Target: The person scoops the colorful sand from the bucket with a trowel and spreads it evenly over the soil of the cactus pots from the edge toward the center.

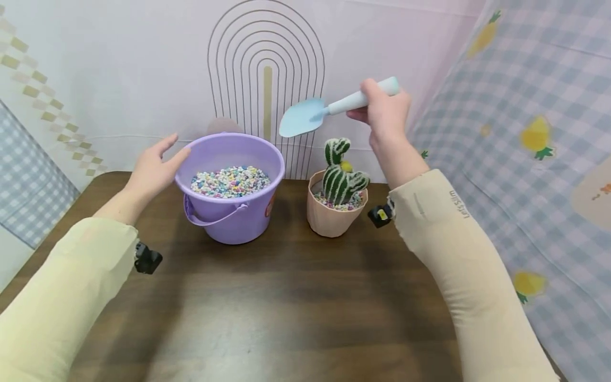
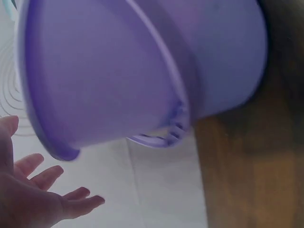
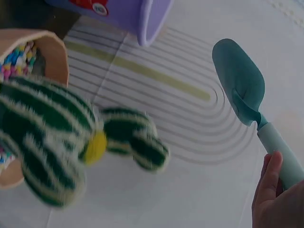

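My right hand (image 1: 387, 110) grips the pale handle of a light blue garden trowel (image 1: 302, 116), raised above and behind a potted cactus. The trowel's blade points left, toward the bucket. In the right wrist view the trowel (image 3: 240, 78) shows no load on its visible face. At the rim of a purple bucket (image 1: 234, 220), my left hand (image 1: 155, 167) has its fingers spread; the left wrist view shows those fingers (image 2: 45, 178) apart from the bucket wall (image 2: 109, 71). Small multicoloured pebbles (image 1: 231, 182) lie inside the bucket.
A knitted green cactus (image 1: 338, 183) with a yellow bud stands in a peach pot (image 1: 330, 218) right of the bucket, with similar pebbles around its base. Both containers rest on a dark wooden table (image 1: 267, 307). A patterned cloth (image 1: 406, 42) hangs close behind and at the sides.
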Tool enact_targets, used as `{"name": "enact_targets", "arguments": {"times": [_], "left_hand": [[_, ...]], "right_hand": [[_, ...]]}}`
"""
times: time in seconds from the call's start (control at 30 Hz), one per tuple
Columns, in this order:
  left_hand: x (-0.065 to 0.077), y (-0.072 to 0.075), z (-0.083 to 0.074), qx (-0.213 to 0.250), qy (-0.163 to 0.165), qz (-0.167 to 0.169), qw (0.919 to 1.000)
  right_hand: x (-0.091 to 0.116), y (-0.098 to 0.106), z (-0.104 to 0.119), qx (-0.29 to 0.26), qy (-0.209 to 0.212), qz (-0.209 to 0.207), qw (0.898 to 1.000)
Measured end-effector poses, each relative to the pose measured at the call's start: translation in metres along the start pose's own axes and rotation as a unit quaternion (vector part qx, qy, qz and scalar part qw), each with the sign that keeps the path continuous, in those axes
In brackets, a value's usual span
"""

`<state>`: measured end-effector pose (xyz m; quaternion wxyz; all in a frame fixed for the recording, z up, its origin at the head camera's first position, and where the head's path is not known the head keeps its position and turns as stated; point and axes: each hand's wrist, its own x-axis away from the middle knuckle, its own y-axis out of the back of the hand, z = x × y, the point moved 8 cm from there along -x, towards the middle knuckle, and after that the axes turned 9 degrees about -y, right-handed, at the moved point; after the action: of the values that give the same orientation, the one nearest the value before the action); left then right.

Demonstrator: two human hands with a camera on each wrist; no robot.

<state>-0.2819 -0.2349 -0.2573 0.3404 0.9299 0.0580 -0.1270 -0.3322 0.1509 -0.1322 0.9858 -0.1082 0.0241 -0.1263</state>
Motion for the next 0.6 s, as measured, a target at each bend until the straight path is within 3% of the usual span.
{"name": "enact_targets", "arguments": {"times": [0.2,0.37,0.47,0.6], "left_hand": [[0.011,-0.008,0.015,0.008,-0.002,0.023,0.9997],[0.016,-0.013,0.022,0.031,0.005,0.016,0.9994],[0.016,-0.014,0.022,0.033,0.006,0.010,0.9994],[0.016,-0.015,0.019,0.030,0.007,0.006,0.9995]], "right_hand": [[0.008,-0.033,-0.021,0.073,-0.003,0.032,0.997],[0.012,-0.059,-0.046,0.162,0.018,0.057,0.985],[0.016,-0.072,-0.059,0.236,0.055,0.067,0.968],[0.022,-0.084,-0.077,0.337,0.115,0.072,0.932]]}}
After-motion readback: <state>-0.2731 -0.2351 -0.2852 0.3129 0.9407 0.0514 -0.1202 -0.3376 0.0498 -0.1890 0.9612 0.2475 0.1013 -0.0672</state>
